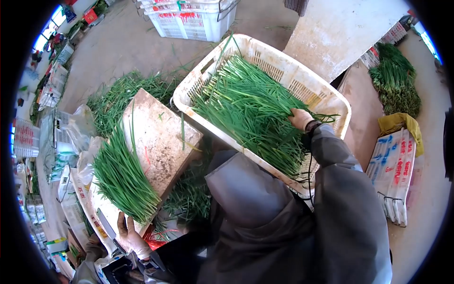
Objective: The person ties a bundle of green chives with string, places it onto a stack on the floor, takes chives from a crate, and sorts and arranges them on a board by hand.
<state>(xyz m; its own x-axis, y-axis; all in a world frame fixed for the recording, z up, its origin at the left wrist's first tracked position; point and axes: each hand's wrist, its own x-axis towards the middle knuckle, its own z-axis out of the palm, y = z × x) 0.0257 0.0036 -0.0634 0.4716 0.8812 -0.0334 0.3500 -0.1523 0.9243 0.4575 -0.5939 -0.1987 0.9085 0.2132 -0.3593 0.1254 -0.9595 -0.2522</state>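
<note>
A white plastic basket (343, 106) in front of me holds a loose heap of long green chives (255, 94). My right hand (300, 119) reaches into it, its fingers closed around some of the chives near the basket's right side. To my left, a bunch of chives (124, 177) lies across a dirty pale board (153, 125), cut ends toward me. Just below those ends is my left hand (135, 239), in a pale glove with bare fingertips; its fingers are apart and hold nothing.
Loose chive leaves (120, 97) are piled on the floor behind the board. Red ties (153, 238) lie by my left hand. Stacked white crates (191, 21) stand at the back, with another crate (392, 165) and more bundled greens (395, 78) at right.
</note>
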